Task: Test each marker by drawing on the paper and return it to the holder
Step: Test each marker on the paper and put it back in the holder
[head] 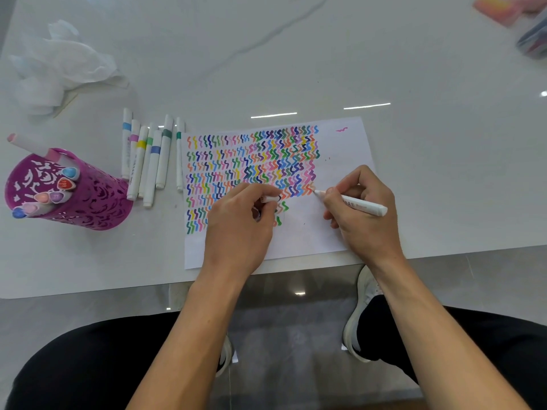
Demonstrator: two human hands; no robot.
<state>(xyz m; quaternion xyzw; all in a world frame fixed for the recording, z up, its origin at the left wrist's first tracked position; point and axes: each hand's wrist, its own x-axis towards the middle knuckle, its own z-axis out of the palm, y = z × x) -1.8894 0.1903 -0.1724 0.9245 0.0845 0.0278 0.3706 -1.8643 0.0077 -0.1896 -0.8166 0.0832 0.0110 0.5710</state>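
A white paper [334, 161] covered with rows of coloured squiggles lies at the table's front edge. My right hand [362, 211] grips a white marker [364, 206], its pale tip touching the paper at the end of a squiggle row. My left hand [241, 223] rests on the paper, closed around the marker's cap [270, 199]. A purple perforated holder [88, 199] stands at the left with several markers in it. Several more white markers [149, 161] lie flat between the holder and the paper.
Crumpled white tissue [62, 66] lies at the back left. A colourful packet [503, 7] and a dark case [534, 39] sit at the back right corner. The table's front edge [118, 288] runs just below the paper; my knees and shoes show beneath it.
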